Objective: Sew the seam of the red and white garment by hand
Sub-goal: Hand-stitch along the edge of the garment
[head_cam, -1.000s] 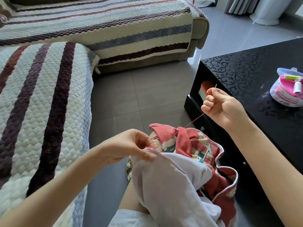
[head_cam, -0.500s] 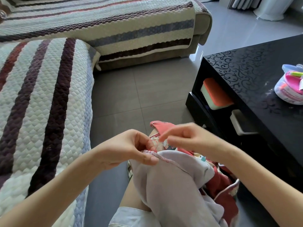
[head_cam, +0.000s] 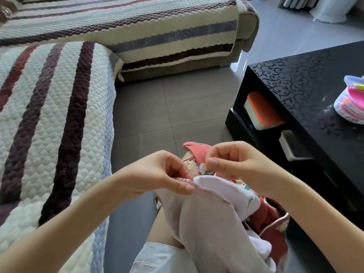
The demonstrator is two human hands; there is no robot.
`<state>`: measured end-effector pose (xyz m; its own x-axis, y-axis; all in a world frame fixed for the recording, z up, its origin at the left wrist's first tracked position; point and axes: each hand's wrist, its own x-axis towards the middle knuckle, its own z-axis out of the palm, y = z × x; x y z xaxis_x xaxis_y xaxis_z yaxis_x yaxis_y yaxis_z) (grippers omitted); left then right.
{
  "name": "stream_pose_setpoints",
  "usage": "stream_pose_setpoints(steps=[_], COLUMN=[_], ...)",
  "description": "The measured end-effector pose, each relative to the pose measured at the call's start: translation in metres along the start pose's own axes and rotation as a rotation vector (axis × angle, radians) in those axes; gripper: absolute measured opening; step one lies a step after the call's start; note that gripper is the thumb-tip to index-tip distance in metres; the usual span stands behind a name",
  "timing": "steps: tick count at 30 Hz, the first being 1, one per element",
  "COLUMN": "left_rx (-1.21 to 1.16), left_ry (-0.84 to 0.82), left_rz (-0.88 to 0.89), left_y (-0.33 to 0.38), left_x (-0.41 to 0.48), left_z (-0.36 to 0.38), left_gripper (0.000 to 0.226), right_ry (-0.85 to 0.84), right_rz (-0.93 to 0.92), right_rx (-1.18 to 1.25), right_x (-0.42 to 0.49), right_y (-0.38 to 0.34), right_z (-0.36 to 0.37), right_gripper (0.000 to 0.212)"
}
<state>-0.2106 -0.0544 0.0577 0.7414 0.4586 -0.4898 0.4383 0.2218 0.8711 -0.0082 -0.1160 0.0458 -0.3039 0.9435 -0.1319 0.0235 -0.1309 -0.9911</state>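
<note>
The red and white garment (head_cam: 212, 217) lies bunched over my lap, white lining up, red printed side showing behind and at the right. My left hand (head_cam: 157, 174) pinches its piped seam edge (head_cam: 199, 187) between thumb and fingers. My right hand (head_cam: 234, 160) hovers just right of it above the seam, thumb and forefinger pinched together as if on the needle, which is too small to make out. The thread does not show clearly.
A striped quilted sofa (head_cam: 49, 125) runs along my left and across the back. A black glossy coffee table (head_cam: 307, 91) stands at the right, with a round sewing kit (head_cam: 351, 107) on top and an orange-lidded box (head_cam: 262, 111) on its shelf. Grey floor tiles lie between.
My right hand came down from its raised position near the table, where it held the needle with the thread pulled taut, back to the seam beside my left hand.
</note>
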Motion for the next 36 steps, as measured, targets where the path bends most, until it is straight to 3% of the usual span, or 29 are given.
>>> stream_pose_setpoints(steps=[7, 13, 20, 22, 25, 27, 31, 36], left_rx=[0.079, 0.107, 0.106, 0.107, 0.070, 0.049, 0.024, -0.030], left_ry=[0.057, 0.087, 0.068, 0.063, 0.089, 0.093, 0.078, 0.074], left_rz=[-0.010, -0.011, -0.010, -0.009, -0.003, -0.006, -0.003, -0.019], left_y=[-0.001, -0.003, -0.003, -0.006, -0.009, -0.010, -0.011, -0.008], left_x=[-0.002, -0.002, -0.003, -0.004, -0.004, -0.005, -0.008, -0.006], left_z=[0.004, 0.004, 0.005, 0.005, 0.004, 0.001, -0.004, -0.003], left_gripper=[0.009, 0.007, 0.007, 0.011, 0.028, 0.029, 0.009, 0.008], right_ry=[0.006, 0.034, 0.094, 0.178, 0.308, 0.242, 0.130, 0.128], right_rz=[-0.060, -0.098, -0.077, -0.065, -0.049, -0.077, -0.225, -0.237], right_rx=[0.117, 0.175, 0.266, 0.167, -0.216, -0.330, -0.461, -0.489], right_x=[-0.003, -0.001, 0.001, 0.006, 0.011, 0.009, -0.003, -0.004], right_y=[-0.017, -0.021, -0.030, -0.025, -0.007, 0.007, 0.028, 0.040], right_z=[-0.006, -0.017, -0.016, -0.017, -0.014, -0.006, 0.014, 0.021], right_gripper=[0.015, 0.031, 0.016, 0.016, 0.011, 0.021, 0.010, 0.007])
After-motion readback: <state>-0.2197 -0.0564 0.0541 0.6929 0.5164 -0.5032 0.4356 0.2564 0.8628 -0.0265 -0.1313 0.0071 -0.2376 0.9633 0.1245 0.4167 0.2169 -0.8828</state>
